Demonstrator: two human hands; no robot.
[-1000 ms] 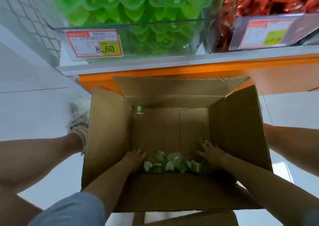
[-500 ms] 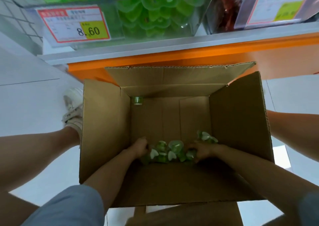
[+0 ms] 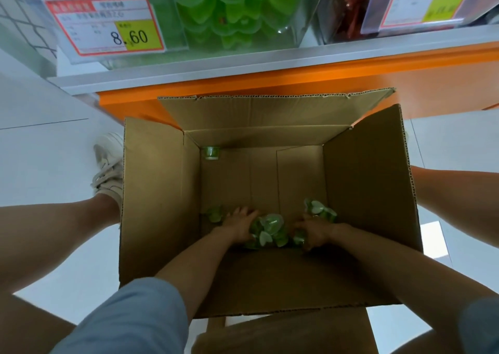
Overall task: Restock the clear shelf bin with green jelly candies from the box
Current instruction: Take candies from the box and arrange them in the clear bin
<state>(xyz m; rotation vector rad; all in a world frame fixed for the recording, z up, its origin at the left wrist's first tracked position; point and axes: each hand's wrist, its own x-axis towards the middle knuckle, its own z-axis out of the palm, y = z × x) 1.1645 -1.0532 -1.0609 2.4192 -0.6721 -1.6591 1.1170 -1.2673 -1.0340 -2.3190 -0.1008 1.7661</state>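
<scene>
An open cardboard box [image 3: 159,191] stands on the floor below the shelf. At the near end of its bottom lies a small heap of green jelly candies [image 3: 267,230]. My left hand [image 3: 239,225] presses against the heap's left side with fingers fairly straight. On the right side my right hand [image 3: 314,232] curls its fingers round some of the candies. A few more candies [image 3: 320,210] lie just beyond my right hand, one [image 3: 214,213] sits left of my left hand, and a single one [image 3: 211,153] rests in the far left corner. The clear shelf bin [image 3: 243,15] above holds many green candies.
A price tag reading 8.60 [image 3: 108,24] hangs on the bin's front. A neighbouring bin with red packets [image 3: 348,7] stands to the right. The grey shelf edge [image 3: 243,65] and orange base lie behind the box. My shoe [image 3: 108,170] stands left of the box on white tiles.
Both hands have drawn closer together, gathering the candies into a tighter heap between them. The view has tipped down, so the shelf sits higher in frame.
</scene>
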